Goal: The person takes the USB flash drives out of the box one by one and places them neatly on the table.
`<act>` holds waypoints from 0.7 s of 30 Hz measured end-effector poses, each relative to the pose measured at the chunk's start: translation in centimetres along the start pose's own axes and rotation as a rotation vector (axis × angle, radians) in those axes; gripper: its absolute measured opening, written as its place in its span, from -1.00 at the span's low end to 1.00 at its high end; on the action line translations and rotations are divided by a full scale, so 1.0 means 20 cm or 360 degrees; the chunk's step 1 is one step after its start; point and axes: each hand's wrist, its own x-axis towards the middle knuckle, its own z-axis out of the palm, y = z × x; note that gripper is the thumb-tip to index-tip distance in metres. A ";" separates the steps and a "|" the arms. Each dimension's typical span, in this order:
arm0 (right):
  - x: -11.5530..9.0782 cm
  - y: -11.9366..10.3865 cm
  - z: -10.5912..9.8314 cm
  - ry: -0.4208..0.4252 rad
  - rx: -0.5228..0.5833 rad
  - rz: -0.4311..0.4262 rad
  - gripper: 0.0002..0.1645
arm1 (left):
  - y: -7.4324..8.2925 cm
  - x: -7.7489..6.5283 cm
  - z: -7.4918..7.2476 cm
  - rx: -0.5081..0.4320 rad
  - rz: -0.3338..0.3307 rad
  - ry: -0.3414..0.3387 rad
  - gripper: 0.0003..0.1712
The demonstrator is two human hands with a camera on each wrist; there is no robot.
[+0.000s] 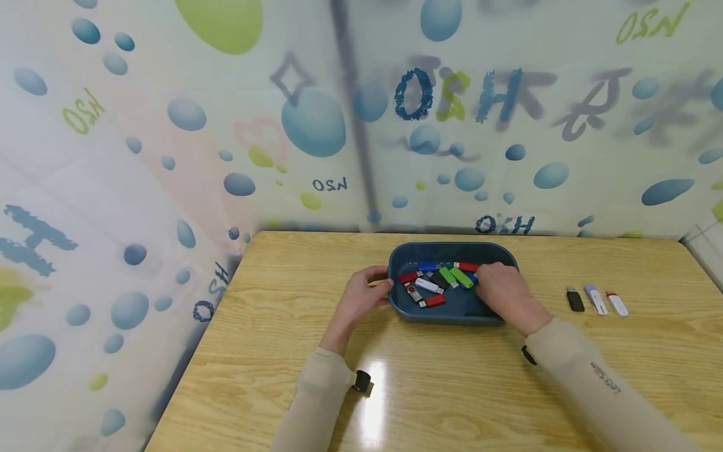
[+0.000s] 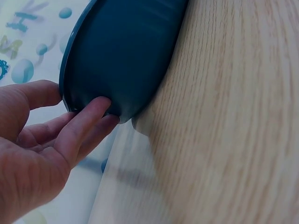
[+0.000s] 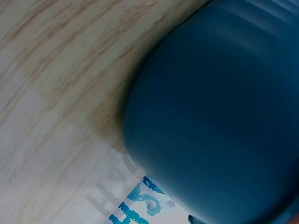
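Note:
A dark blue basin [image 1: 452, 319] stands on the table with several USB sticks inside. Among them are red ones [image 1: 435, 301], a white one [image 1: 429, 286], green ones [image 1: 461, 278] and a blue one [image 1: 428, 267]. My left hand [image 1: 364, 294] holds the basin's left end, its fingertips [image 2: 100, 106] against the outer wall in the left wrist view. My right hand [image 1: 504, 292] reaches down into the right part of the basin. Its fingertips are hidden, so whatever they touch cannot be seen. In the right wrist view, the basin's outer wall [image 3: 219, 107] fills most of the picture.
To the right of the basin, a black USB stick [image 1: 575, 299], a white and purple one [image 1: 595, 299] and a white one with a red end [image 1: 617, 304] lie in a row on the wooden table [image 1: 452, 389]. A patterned wall [image 1: 395, 157] rises behind the table.

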 end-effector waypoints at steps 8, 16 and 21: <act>0.01 -0.03 0.01 0.0000 -0.0105 0.0019 -0.83 | 0.00 0.00 0.00 0.0019 -0.0002 0.0006 -0.54; 0.01 -0.03 0.03 0.0076 -0.0147 0.0052 -0.80 | 0.01 0.00 0.00 0.0047 -0.0035 0.0001 -0.55; 0.00 -0.03 0.03 0.0151 -0.0128 0.0056 -0.79 | 0.01 0.00 0.00 0.0027 -0.0021 0.0010 -0.54</act>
